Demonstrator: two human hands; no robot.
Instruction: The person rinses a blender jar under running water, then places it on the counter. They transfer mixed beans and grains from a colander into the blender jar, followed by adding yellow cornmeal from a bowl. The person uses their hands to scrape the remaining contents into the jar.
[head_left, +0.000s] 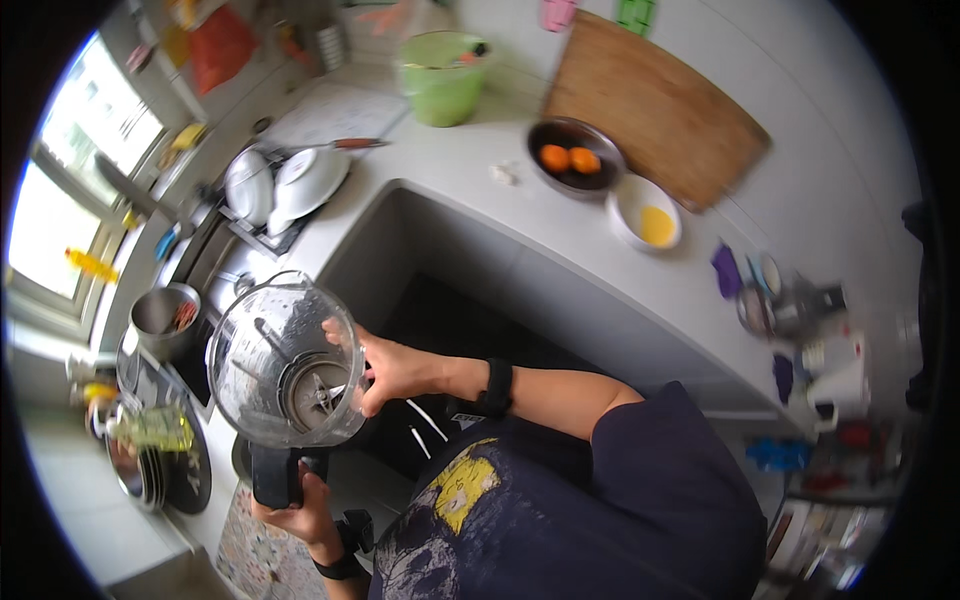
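I hold a clear blender jug (255, 382), tilted so that its open mouth faces me. Drops of water cling to its inner wall, and the metal blades (324, 394) show at the bottom. Around the jug's black handle (274, 476) is my left hand (304, 506). My right hand (397, 367) grips the jug's side near the rim, its fingertips showing blurred through the clear wall. Both wrists wear black bands.
A steel pot (165, 319) stands left of the jug, near a bottle of yellow-green liquid (161, 429). White bowls (307, 180) rest upside down behind. Along the counter (450, 169) are a green bucket (442, 86), a dark bowl (574, 184) with two orange fruits, and a wooden cutting board (645, 105).
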